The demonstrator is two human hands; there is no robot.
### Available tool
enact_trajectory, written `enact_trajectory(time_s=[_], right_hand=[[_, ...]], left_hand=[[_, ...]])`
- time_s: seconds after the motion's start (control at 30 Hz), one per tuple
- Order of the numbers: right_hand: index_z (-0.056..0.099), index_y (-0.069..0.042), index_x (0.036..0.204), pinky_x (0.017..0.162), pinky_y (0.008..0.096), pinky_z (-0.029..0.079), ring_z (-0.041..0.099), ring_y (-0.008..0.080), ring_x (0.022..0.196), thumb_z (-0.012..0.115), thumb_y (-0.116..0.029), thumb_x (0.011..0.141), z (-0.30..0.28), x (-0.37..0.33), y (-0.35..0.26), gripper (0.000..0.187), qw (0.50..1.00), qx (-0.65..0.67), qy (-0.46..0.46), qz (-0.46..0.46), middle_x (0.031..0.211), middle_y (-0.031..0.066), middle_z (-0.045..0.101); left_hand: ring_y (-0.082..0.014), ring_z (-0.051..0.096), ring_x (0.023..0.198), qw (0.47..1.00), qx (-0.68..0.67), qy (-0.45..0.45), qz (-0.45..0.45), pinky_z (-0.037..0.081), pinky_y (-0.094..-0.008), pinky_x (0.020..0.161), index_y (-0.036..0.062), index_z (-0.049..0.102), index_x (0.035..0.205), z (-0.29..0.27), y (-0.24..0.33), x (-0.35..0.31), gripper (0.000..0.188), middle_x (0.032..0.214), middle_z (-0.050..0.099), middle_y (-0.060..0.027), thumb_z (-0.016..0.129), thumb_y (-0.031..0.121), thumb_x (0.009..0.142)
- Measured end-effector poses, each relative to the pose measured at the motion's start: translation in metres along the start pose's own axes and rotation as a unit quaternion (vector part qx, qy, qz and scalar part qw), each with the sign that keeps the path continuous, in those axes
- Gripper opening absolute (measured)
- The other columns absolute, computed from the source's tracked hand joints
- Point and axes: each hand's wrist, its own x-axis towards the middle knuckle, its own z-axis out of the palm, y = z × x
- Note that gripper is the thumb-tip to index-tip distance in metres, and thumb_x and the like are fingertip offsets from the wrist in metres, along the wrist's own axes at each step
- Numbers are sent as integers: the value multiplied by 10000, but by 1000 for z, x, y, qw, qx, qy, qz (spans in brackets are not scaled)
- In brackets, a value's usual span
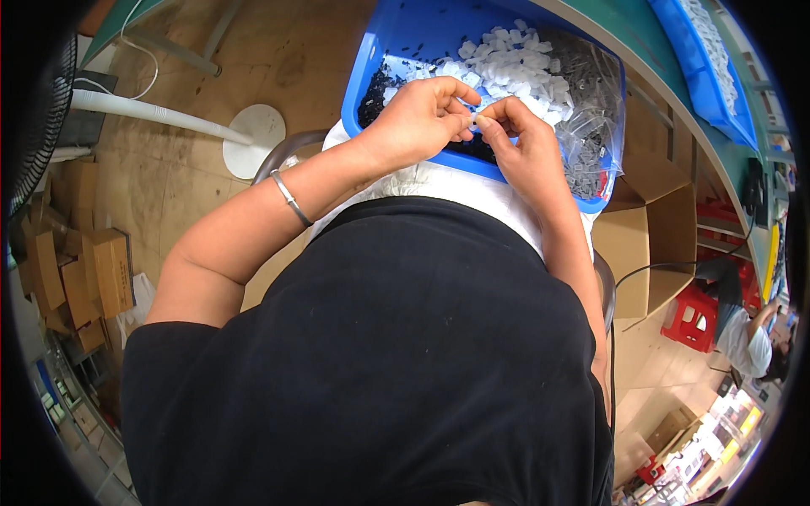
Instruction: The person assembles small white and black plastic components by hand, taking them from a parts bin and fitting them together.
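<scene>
Over a blue plastic tub (pixel 479 165), my two hands meet at the fingertips. My left hand (pixel 422 120) is closed in a pinch, a metal bangle (pixel 291 199) round its wrist. Thumb and forefinger of my right hand (pixel 530 143) press together from the other side. Between them sits a small pale piece (pixel 473 121) with a dark spot; its exact kind is too small to tell. Below the hands, the tub holds a heap of whitish translucent plastic pieces (pixel 510 63), small black parts (pixel 371 99) at its left, and a clear plastic bag (pixel 591 93) of thin grey parts at its right.
A green-topped table (pixel 620 29) curves past on the right, bearing another blue tub (pixel 707 72). Beneath it stands an open cardboard box (pixel 645 244). To the left are a fan's white pole and base (pixel 253 142) and stacked cartons (pixel 89 282). Another person (pixel 747 341) sits far right.
</scene>
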Motion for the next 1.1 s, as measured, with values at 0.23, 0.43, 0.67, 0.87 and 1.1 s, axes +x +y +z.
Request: enact_trajectory(time_s=[0.23, 0.43, 0.67, 0.87, 1.1], right_hand=[[579, 17, 978, 667, 278, 502, 612, 136, 741, 645, -38, 863, 7, -1, 13, 143, 995, 75, 59, 6, 857, 96, 656], [598, 30, 1001, 709, 234, 530, 636, 113, 770, 615, -17, 896, 2, -4, 7, 117, 961, 264, -8, 76, 871, 70, 659], [635, 8, 1027, 658, 220, 499, 635, 107, 723, 585, -73, 921, -59, -9, 21, 142, 969, 105, 220, 34, 856, 77, 685], [683, -71, 956, 740, 375, 514, 671, 291, 788, 644, -164, 846, -89, -26, 45, 150, 913, -329, 182, 159, 887, 120, 691], [661, -70, 879, 727, 441, 500, 651, 341, 827, 626, -163, 840, -78, -26, 55, 107, 883, -425, 158, 119, 918, 126, 671]], left_hand=[[-133, 644, 871, 999, -33, -22, 25, 527, -262, 822, -45, 558, 1156, 3, 2, 1, 268, 945, 632, -73, 574, 80, 919], [-122, 634, 884, 995, -78, -17, -65, 519, -260, 832, -19, 572, 1119, 1, 4, 3, 311, 964, 630, -73, 690, 107, 859], [-111, 584, 839, 993, -118, -6, 8, 485, -253, 801, 4, 609, 1071, 3, -4, 4, 263, 925, 617, -33, 699, 102, 844], [-110, 598, 835, 991, -121, -36, -42, 485, -250, 799, 26, 620, 1043, 1, 4, 3, 248, 913, 630, -24, 712, 160, 856], [-126, 641, 841, 988, -125, -65, -65, 513, -260, 793, 22, 612, 1073, -1, 9, 1, 239, 934, 661, -63, 663, 180, 901]])
